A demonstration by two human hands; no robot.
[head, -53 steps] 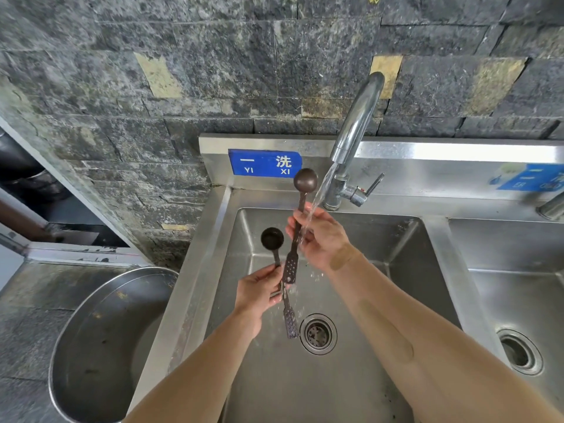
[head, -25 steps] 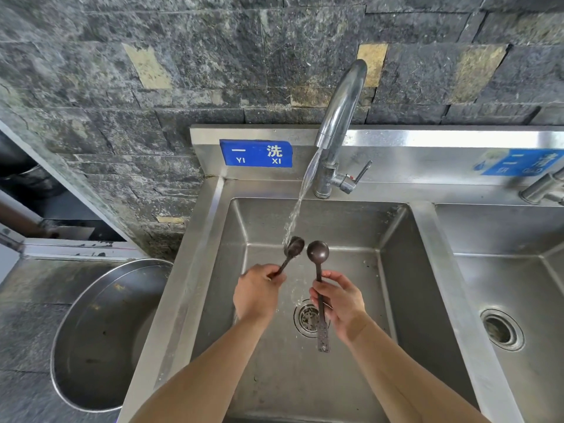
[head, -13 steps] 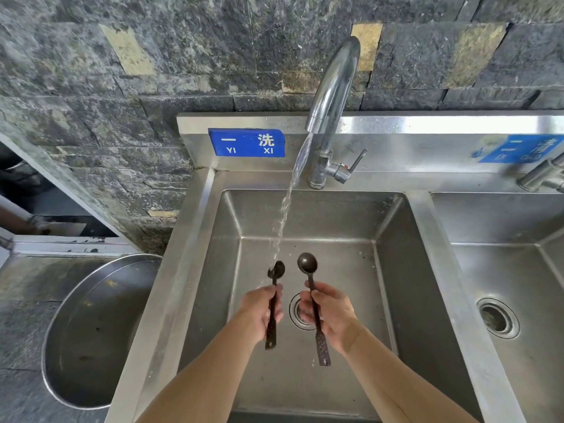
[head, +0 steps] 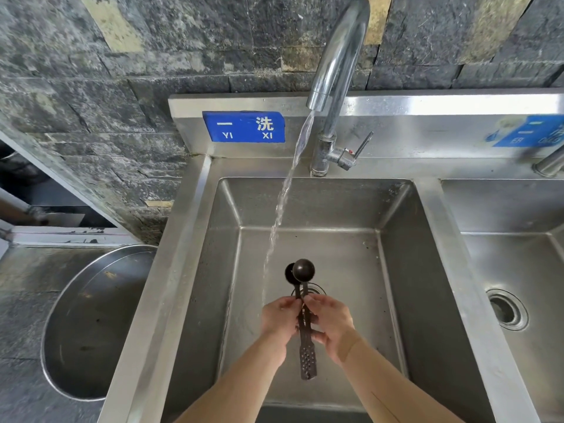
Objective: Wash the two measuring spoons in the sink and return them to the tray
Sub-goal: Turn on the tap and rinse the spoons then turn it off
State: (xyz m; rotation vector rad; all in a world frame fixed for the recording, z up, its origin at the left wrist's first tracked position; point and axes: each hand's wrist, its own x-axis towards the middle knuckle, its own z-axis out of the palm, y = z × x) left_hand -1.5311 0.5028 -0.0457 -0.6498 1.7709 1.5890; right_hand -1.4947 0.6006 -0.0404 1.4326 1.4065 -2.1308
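Observation:
Two dark brown measuring spoons are held together over the left sink basin [head: 232, 264], handles side by side and bowls pointing away from me. The larger spoon [head: 303, 271] lies in front, and the smaller spoon [head: 289, 272] peeks out behind its bowl on the left. My left hand [head: 279, 320] and my right hand [head: 331, 323] both pinch the stacked handles from either side. The perforated handle end [head: 307, 363] hangs below my hands. Water runs from the faucet [head: 338, 65] and falls just left of the spoons. No tray is in view.
A second basin [head: 518, 270] with its own drain lies to the right. A large round metal tub [head: 91, 319] stands left of the sink. The faucet lever [head: 360, 148] sticks out to the right. A dark stone wall rises behind.
The two spoons, held apart half a second ago, are now brought together into one stack between both hands. They sit to the right of the water stream instead of under it.

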